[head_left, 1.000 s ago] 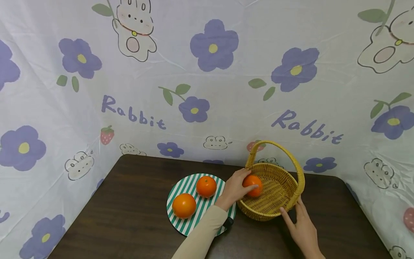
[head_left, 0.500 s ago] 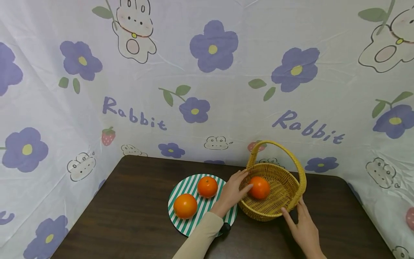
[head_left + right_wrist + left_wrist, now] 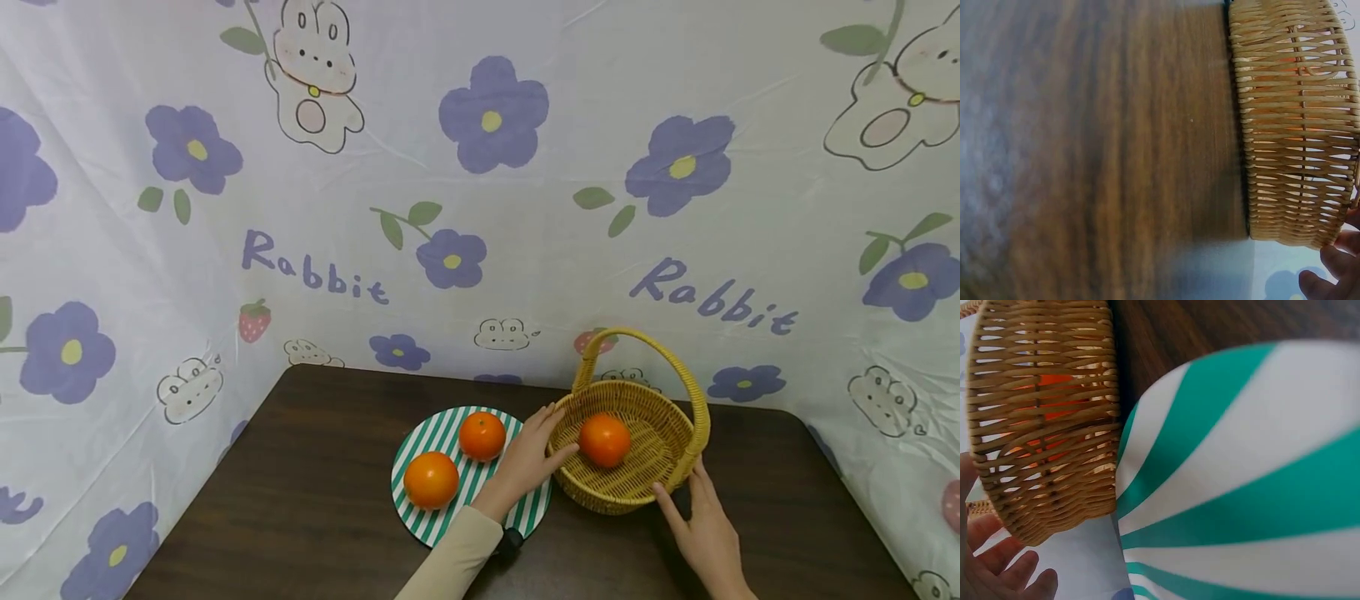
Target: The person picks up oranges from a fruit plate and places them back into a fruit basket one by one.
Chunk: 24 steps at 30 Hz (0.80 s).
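A yellow wicker basket (image 3: 660, 446) with a tall arched handle stands on the dark table, and one orange (image 3: 604, 440) lies inside it toward the left. My left hand (image 3: 524, 463) is at the basket's left rim, fingers extended and holding nothing. Below the handle's right foot, my right hand (image 3: 707, 533) rests its straight fingers and thumb against the basket's outer side. In the right wrist view, fingertips (image 3: 1329, 275) show at the basket's edge. Two more oranges (image 3: 431, 481) sit on a round green-and-white striped plate (image 3: 408, 442), partly covered by my left forearm.
The plate lies just left of the basket, close to its wall in the left wrist view. A white cloth (image 3: 555, 250) printed with flowers and rabbits hangs behind the dark wooden table (image 3: 300, 467) and along its sides.
My left hand has let go of the orange in the basket and drawn back left to the rim. The orange has shifted slightly right. My right hand has stayed at the basket.
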Each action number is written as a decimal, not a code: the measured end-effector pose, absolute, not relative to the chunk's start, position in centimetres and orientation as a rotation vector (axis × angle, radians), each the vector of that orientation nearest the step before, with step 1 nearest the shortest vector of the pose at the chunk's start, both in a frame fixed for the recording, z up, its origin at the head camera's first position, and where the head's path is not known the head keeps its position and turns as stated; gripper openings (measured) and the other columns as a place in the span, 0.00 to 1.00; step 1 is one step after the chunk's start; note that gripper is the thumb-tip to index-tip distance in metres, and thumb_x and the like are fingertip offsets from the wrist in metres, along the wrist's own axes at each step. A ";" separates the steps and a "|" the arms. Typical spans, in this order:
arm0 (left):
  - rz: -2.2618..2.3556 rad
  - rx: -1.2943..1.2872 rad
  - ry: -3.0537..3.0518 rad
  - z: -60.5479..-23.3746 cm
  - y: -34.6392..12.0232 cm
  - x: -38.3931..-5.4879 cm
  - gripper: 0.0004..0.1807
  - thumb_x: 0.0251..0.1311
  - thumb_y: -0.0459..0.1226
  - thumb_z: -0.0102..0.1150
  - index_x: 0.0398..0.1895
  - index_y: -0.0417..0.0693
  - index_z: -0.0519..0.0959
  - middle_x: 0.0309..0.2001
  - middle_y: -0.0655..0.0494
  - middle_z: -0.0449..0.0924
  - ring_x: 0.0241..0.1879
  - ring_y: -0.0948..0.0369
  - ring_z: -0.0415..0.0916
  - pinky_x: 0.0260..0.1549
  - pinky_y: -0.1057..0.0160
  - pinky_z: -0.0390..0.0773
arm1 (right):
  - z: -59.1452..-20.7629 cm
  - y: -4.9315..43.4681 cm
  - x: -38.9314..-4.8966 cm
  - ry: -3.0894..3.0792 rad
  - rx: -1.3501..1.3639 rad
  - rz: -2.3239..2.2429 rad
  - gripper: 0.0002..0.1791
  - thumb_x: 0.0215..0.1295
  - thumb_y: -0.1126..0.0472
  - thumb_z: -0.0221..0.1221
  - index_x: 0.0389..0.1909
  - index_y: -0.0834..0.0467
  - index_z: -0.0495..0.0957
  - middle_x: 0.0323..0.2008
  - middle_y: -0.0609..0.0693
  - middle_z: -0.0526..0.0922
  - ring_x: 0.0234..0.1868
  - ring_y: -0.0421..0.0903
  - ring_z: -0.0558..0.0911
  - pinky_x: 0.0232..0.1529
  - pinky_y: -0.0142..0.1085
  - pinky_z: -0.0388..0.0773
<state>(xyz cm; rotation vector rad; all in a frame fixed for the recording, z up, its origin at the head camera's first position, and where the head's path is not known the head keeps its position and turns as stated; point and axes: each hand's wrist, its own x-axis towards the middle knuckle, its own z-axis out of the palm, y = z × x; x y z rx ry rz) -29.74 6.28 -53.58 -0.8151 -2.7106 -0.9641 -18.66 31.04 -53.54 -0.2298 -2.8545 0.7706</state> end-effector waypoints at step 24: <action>-0.899 -0.909 -2.678 -51.5 4.3 -27.0 0.34 0.63 0.56 0.48 0.69 0.52 0.60 0.70 0.52 0.56 0.68 0.54 0.55 0.58 0.50 0.68 | -53.7 31.1 -18.8 -2.845 -0.236 0.782 0.45 0.67 0.35 0.42 0.71 0.64 0.45 0.72 0.62 0.39 0.61 0.70 0.62 0.42 0.64 0.69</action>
